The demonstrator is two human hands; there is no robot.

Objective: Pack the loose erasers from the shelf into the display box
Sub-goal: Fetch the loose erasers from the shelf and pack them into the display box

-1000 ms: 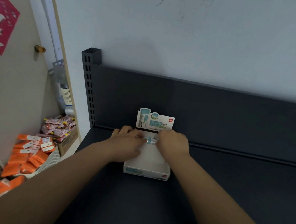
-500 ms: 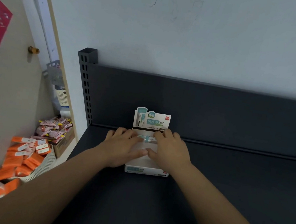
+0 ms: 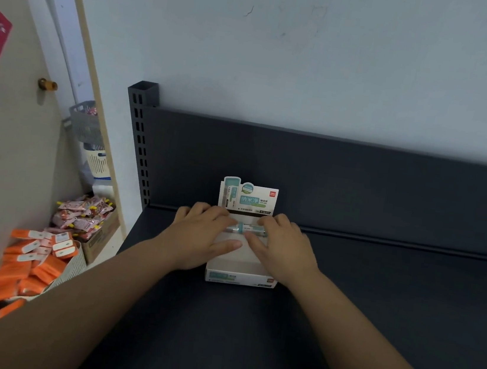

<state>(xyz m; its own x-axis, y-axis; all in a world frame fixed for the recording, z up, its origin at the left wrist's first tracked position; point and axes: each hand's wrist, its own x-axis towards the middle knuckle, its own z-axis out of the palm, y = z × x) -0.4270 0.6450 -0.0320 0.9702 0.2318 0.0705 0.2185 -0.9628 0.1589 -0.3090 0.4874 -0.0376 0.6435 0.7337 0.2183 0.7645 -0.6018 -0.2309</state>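
Observation:
A white and teal display box (image 3: 240,277) with an upright header card (image 3: 248,199) stands on the dark shelf (image 3: 246,339), against its back panel. Both hands rest over the open box. My left hand (image 3: 201,237) lies palm down on the left half, and my right hand (image 3: 283,250) covers the right half. Between their fingertips lies a row of teal and clear erasers (image 3: 244,229) at the back of the box. The fingers touch these erasers; the rest of the box's inside is mostly hidden by the hands.
The shelf's perforated upright post (image 3: 139,139) stands at the back left. Left of the shelf, on the floor, are a basket of orange packets (image 3: 30,267), a carton of pink packets (image 3: 83,219) and stacked plastic baskets (image 3: 92,146).
The hands stay over the box with small shifts: both pressed flatter onto its back part, fingertips now around the eraser row. The camera view drifted slightly.

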